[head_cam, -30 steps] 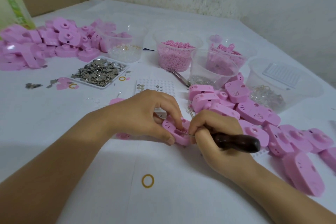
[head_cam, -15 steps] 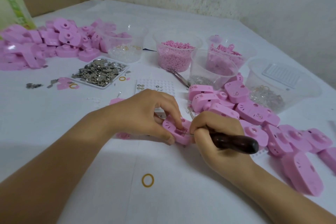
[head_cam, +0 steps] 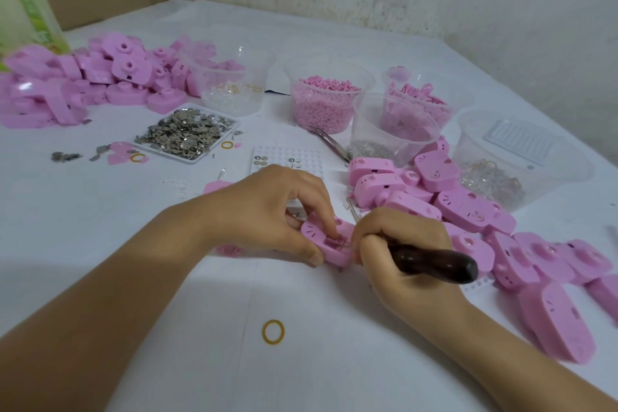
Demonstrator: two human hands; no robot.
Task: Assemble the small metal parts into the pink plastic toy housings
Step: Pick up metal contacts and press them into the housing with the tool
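Observation:
My left hand point(head_cam: 267, 207) grips a pink toy housing point(head_cam: 326, 244) on the white table, thumb at its near edge and index finger pressing into its rectangular recess. My right hand point(head_cam: 401, 244) holds a dark wooden-handled tool point(head_cam: 434, 261) whose thin metal tip reaches into that recess. A small metal part sits in the recess, mostly hidden by my fingertip. A white tray point(head_cam: 195, 157) of loose small metal parts lies at the back left.
Piles of pink housings lie at the far left point(head_cam: 83, 84) and at the right point(head_cam: 501, 237). Clear plastic tubs point(head_cam: 331, 94) with pink pieces stand at the back. Tweezers point(head_cam: 329, 142) lie near them. A yellow ring point(head_cam: 273, 331) lies near the front.
Both hands stay on the housing and tool almost unmoved; the right hand has shifted very slightly.

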